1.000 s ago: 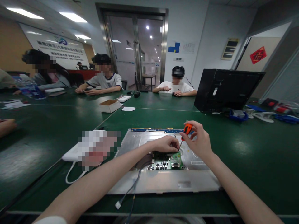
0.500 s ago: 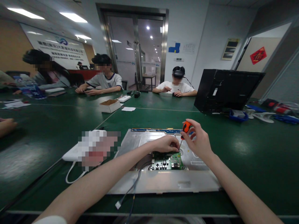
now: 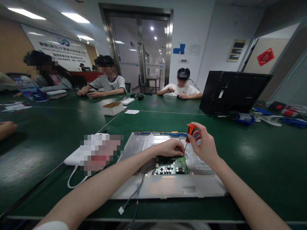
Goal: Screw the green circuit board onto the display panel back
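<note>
Two hands meet at the middle of the frame over a green circuit board [image 3: 171, 166] set in a metal panel [image 3: 168, 185] on the counter [image 3: 251, 159]. Right hand [image 3: 203, 143] pinches the orange screwdriver [image 3: 189, 134]; left hand [image 3: 170, 147], fingers pressed together, steadies its tip. Likely light, stiff and fragile, the board is best held by its edges. Since the earlier frame the handle has tilted slightly left.

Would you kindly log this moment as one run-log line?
right hand: holds orange screwdriver | tip: at green circuit board | left hand: fingers at shaft by tip | base: metal panel on green table
</note>
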The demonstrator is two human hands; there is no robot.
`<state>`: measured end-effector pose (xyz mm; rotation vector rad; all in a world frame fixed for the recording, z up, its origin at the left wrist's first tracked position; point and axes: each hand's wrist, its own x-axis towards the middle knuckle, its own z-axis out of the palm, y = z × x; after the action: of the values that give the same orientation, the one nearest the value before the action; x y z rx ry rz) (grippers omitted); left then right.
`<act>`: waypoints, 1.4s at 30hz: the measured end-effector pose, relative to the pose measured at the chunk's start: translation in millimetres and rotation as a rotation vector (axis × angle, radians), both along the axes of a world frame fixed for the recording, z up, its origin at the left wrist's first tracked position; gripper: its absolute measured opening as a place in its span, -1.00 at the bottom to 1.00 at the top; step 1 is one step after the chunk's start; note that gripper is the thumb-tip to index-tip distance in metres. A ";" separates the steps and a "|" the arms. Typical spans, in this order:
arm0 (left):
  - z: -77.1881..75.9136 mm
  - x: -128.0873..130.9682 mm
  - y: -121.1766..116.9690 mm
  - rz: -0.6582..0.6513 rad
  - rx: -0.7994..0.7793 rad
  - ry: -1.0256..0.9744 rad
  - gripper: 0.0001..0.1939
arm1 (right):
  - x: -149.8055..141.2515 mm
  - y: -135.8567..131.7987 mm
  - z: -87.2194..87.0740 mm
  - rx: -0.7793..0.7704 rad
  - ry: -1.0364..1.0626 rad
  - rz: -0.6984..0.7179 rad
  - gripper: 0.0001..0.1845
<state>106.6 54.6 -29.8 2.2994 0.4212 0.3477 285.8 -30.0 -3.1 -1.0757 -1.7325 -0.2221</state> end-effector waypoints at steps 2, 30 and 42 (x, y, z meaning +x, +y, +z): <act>-0.2 -0.1 -0.3 -0.001 -0.019 -0.009 -0.96 | 0.6 1.3 -1.5 0.005 0.028 0.010 -0.64; 4.9 3.2 -4.9 0.011 0.004 0.011 -0.84 | 1.1 1.1 -6.6 -0.011 0.010 0.027 -0.62; 5.8 3.1 -5.6 0.021 0.034 0.037 -0.89 | 0.0 1.7 -4.0 0.007 -0.015 0.022 -0.62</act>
<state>109.7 49.0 -24.1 2.3392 0.4614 0.3251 285.9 -28.4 -7.1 -1.0518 -1.7550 -0.2220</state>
